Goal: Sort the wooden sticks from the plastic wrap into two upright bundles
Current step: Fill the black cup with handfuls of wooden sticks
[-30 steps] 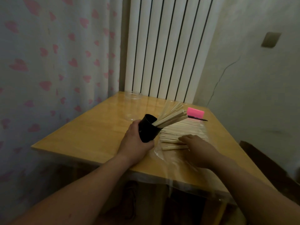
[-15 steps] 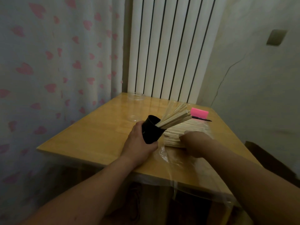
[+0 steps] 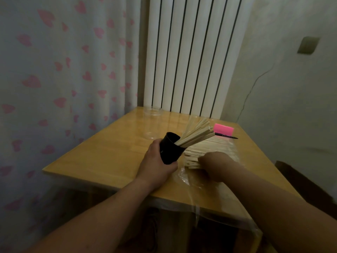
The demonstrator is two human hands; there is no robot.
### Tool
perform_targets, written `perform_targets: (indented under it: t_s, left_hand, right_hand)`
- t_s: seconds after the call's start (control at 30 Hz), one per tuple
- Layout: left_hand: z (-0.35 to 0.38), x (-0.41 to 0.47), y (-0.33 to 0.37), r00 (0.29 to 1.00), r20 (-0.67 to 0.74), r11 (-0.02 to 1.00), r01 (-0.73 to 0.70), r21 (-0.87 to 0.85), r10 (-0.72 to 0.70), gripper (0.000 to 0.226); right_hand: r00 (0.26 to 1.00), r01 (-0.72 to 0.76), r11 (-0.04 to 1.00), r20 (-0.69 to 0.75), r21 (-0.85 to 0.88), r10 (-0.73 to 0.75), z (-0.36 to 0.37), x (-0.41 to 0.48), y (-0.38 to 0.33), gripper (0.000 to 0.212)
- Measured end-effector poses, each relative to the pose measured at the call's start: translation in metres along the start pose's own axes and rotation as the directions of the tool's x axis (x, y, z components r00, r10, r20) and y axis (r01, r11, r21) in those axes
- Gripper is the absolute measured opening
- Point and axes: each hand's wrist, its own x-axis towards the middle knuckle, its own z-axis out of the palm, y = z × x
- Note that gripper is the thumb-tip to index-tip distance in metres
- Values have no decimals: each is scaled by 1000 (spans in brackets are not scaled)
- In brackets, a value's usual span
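My left hand [image 3: 155, 165] grips a black cup [image 3: 170, 148], tilted to the right, with a bunch of wooden sticks [image 3: 196, 133] fanning out of its mouth. To its right a flat pile of wooden sticks [image 3: 206, 148] lies on clear plastic wrap [image 3: 193, 181] on the wooden table [image 3: 109, 156]. My right hand [image 3: 215, 163] rests on the near end of that pile, fingers curled down onto the sticks; whether it holds any is hidden.
A clear plastic jar [image 3: 152, 123] stands at the table's far left corner. A pink block [image 3: 223, 129] and a black pen [image 3: 227, 136] lie behind the pile. A curtain hangs left, a white radiator stands behind, a dark object sits low right.
My right hand has slid from the loose sticks at the pile's near edge further onto the pile. The cup in my left hand stays tilted. The view has shifted slightly.
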Motion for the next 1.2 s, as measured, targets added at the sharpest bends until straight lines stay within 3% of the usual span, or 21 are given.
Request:
perform_targets:
  t_s: [0.33,0.53,0.77,0.87,0.93,1.03,1.13,1.2]
  left_hand:
    - [0,1,-1,1000,-2,1000,11,-2,-11,85]
    - [0,1,-2,1000,0,1000,11,-18,-11,85]
    - [0,0,-1,1000,-5,1000,-3,-29,2,85]
    - [0,0,0,1000,1,1000,5,-28,-5,85]
    - [0,0,0,1000,1,999,8,-31,-8,85]
    - [-1,-1,1,1000,1,999,11,-30,-11,84]
    - [-1,-1,1,1000,5,999,14,-34,-14,84]
    - [-1,-1,1,1000,5,999,17,-33,-17,85]
  right_hand:
    - [987,-65,991,-138,115,81,16,-21,-2,18]
    - [971,-40,963,-216,265,100,19,-36,-3,43]
    - [933,10,921,-335,390,132,16,-54,3,28]
    - [884,25,931,-443,364,149,23,-58,12,15]
    - [806,68,917,-563,393,182,24,-59,16,7]
    - [708,173,766,-619,619,340,16,-62,21,25]
    - [674,230,508,-512,830,532,-4,-63,32,39]
    - [646,190,359,-391,914,656,-20,-63,44,43]
